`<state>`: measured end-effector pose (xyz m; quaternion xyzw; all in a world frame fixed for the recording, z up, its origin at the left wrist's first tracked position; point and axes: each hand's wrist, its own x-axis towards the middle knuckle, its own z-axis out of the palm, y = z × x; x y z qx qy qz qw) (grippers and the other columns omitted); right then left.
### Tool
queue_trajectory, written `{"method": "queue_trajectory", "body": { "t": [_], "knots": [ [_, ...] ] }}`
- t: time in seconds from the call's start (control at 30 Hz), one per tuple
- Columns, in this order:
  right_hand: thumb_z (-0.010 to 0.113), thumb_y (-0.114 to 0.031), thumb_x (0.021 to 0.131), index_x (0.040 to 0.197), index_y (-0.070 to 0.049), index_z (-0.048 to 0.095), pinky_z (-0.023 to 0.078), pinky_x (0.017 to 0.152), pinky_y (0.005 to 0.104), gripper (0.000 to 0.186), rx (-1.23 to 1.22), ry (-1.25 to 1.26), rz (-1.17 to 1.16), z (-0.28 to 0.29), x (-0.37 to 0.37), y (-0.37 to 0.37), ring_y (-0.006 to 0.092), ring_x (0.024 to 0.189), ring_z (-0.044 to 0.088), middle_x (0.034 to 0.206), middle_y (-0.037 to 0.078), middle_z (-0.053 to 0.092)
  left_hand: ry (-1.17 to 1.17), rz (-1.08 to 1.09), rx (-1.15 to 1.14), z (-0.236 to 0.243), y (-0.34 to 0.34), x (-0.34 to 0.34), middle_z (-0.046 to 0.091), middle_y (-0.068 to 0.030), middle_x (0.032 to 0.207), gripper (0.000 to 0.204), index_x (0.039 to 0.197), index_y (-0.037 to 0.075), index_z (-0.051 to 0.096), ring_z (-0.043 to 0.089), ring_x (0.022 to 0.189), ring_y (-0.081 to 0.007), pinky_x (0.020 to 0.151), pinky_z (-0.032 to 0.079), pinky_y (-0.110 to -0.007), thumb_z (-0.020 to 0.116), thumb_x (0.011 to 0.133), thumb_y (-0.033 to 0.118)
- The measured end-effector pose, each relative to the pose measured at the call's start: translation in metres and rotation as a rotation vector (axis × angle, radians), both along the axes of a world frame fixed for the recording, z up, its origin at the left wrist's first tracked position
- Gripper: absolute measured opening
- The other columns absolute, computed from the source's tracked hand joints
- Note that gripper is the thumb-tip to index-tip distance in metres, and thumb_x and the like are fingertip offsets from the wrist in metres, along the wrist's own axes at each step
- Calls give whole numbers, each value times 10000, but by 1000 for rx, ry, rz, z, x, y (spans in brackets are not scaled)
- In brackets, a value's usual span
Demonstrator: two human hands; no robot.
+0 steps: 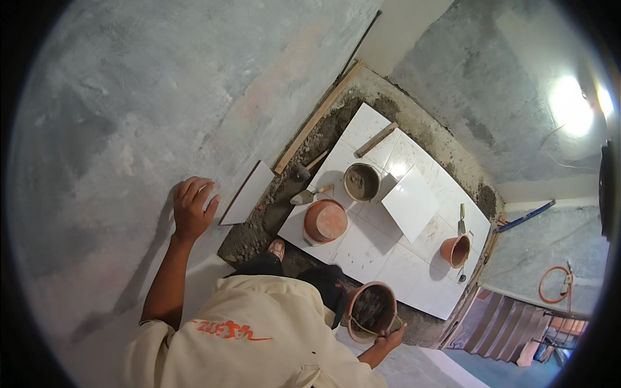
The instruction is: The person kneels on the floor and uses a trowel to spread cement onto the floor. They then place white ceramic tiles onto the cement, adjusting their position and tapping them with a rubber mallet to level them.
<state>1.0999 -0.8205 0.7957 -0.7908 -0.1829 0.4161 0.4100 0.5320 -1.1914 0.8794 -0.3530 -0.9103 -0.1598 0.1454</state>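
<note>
My right hand [390, 339] is closed on the handle of a reddish-brown bucket [351, 305], which holds dark grey mortar and hangs beside my right leg. Against the grey plastered wall [142, 123] rests my left hand [192, 205], empty, its fingers slightly bent and apart. A white tile [249, 195] stands on edge close to that hand, leaning at the wall. Beyond my feet lies a floor of white tiles [362, 255]. On it, nearest my left foot, is an upturned reddish-brown tub [325, 220], with a trowel [304, 196] just behind it.
A bucket of grey mix [348, 184], a loose white tile [411, 203], a wooden block [376, 140] and a small bucket [446, 251] stand on the tiles. Rough mortar borders them. A wooden batten [317, 119] runs along the left wall. A blue level [527, 216] leans at right.
</note>
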Motion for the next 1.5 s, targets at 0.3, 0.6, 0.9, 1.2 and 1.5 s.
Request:
{"method": "queue_trajectory", "body": {
  "t": [0.3,0.6,0.9,1.2,1.5],
  "knots": [
    [691,-304,996,731,-170,424,255,438,319,399,25,268,106,27,-145,28,117,497,314,628,-46,332,181,-103,-154,-3,-16,-32,683,-60,1221,266,1089,114,742,593,1202,-263,995,438,-437,737,905,306],
    [644,-273,1018,678,-228,374,176,400,300,437,-3,496,335,-49,-345,142,97,422,209,546,-75,233,244,28,45,-23,16,-40,702,-27,1127,233,1070,127,745,629,1088,-218,930,480,-411,749,878,259],
    [638,-382,1006,690,-222,431,217,359,327,410,-226,395,143,-152,-592,306,130,369,292,501,-73,279,-888,-190,267,-43,367,-316,668,-182,1231,386,1201,5,703,623,1116,-336,1000,493,-442,757,877,206],
    [642,-474,1001,822,-219,521,206,411,317,334,-225,432,90,-124,-704,449,133,410,259,544,-68,265,-853,-8,404,-161,396,-398,649,-234,1309,391,1238,-53,659,623,1234,-355,1063,475,-435,601,1000,251],
    [600,-486,1022,671,-255,401,169,430,315,465,-203,563,45,-96,-785,566,123,423,210,523,-74,236,-1172,419,119,-110,536,-496,707,-213,1159,381,1196,-51,677,660,1122,-300,990,503,-401,602,999,266]
  ]
}}
